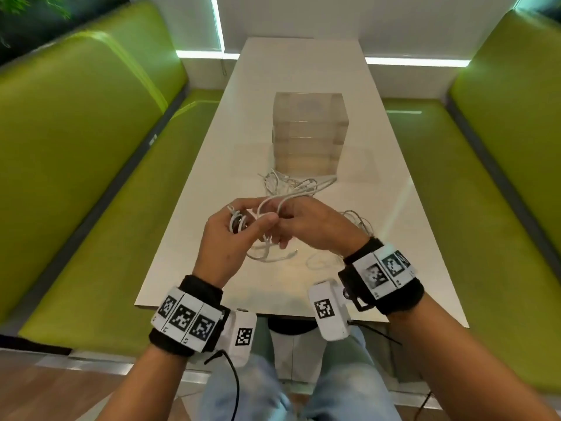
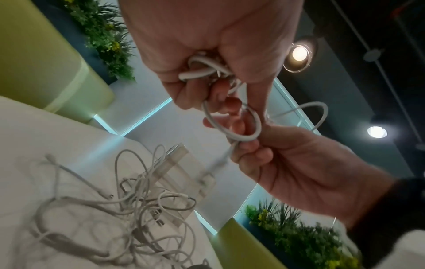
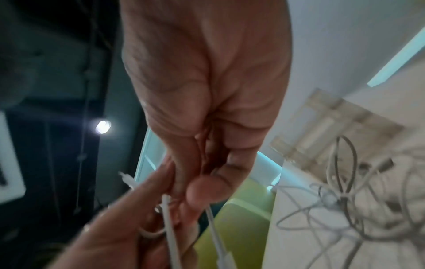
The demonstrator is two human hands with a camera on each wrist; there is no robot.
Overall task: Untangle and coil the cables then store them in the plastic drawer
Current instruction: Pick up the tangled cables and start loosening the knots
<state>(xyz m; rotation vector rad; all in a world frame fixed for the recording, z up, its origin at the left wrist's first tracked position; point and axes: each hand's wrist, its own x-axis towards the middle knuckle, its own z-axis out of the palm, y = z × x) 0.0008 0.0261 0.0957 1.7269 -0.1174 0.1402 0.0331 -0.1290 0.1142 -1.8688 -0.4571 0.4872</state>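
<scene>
With my left hand [image 1: 226,238] gripping the small coil [image 2: 207,70] above the table [image 1: 212,165], my right hand [image 1: 309,226] pinching the white cable [image 2: 232,125] should feed even loops (the tangle [image 1: 291,183] lies before the plastic drawer [image 1: 308,132]).

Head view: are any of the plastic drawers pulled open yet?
No, the plastic drawer unit shows flush closed fronts, with the tangled cables on the table before it.

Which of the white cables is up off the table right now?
The white cable being coiled, gripped by left hand and right hand; the other white cables lie tangled on the table.
</scene>
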